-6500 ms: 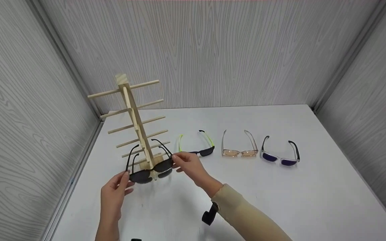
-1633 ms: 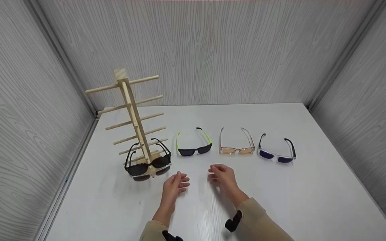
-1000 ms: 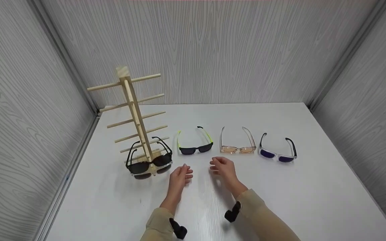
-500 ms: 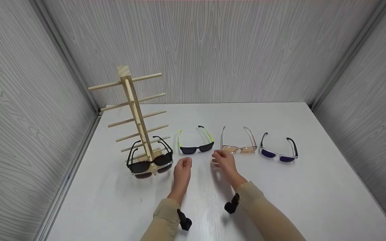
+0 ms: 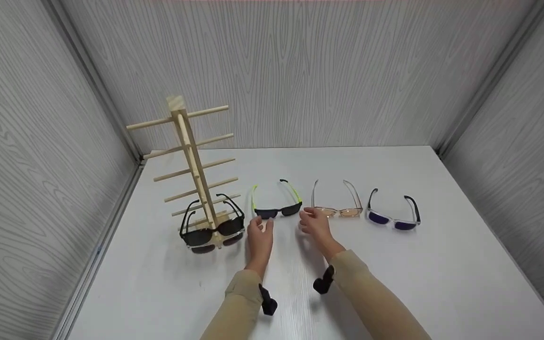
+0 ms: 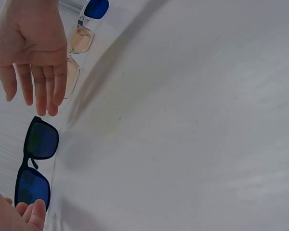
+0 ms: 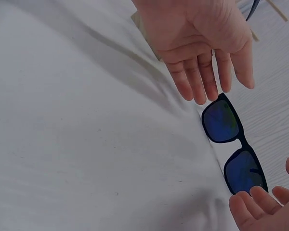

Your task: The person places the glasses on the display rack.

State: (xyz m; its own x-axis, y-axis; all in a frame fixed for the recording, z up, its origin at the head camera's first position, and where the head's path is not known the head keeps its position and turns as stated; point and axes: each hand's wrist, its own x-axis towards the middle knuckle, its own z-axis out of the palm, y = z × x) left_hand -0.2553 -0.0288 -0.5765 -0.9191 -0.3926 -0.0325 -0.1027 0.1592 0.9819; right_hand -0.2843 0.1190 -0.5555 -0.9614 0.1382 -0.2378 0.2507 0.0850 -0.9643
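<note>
Black-fronted sunglasses with lime-green temples (image 5: 292, 209) lie on the white table, temples pointing away from me. At their left end is my left hand (image 5: 259, 240), its fingertips right by the rim in the head view. My right hand (image 5: 318, 227) is at the other end, fingers extended. The left wrist view has the dark lenses (image 6: 42, 139) between both hands, the right hand (image 6: 33, 48) hanging with straight fingers. Straight fingers also show on the left hand (image 7: 195, 43) in the right wrist view. Neither hand grips anything.
A wooden rack (image 5: 191, 158) with several pegs stands at the left. Black sunglasses (image 5: 198, 237) hang low on it, above a clear-framed pair (image 5: 203, 249). Right of the hands lie peach-tinted glasses (image 5: 350, 213) and clear-framed sunglasses with blue lenses (image 5: 404, 226). Grey panels (image 5: 272, 75) enclose the table.
Earlier, both hands held black sunglasses at the rack; those now hang there, released. Since then both hands have moved right and forward to the ends of the lime-templed sunglasses.
</note>
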